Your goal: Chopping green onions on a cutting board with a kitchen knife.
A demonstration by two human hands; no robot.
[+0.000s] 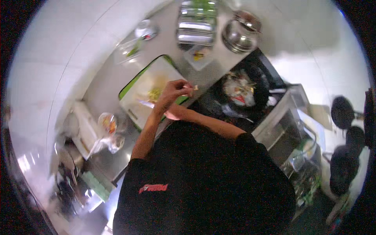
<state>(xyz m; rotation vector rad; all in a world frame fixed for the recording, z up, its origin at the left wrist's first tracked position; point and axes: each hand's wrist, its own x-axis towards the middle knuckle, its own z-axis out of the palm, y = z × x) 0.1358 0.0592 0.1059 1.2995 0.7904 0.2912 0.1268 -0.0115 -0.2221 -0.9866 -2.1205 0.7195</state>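
My left hand (177, 90) is over the near right edge of the cutting board (137, 84), its fingers pinched on a small pale piece of food (196, 87). My left forearm crosses above my right wrist. Partly hidden below it, my right hand (173, 112) is closed on a knife, whose pale blade (145, 103) points left over the board. Chopped yellow-green food (154, 94) lies on the white board with its green border. To the right, a dark wok (260, 84) on the stove holds pale food with a red piece.
A shiny lidded pot (239, 37) and a metal rack (197, 25) stand at the back. Between rack and board is a clear container (198, 56) with yellow bits. Left are a container of orange food (107, 123) and utensils (70, 160). Dark pans (344, 164) hang far right.
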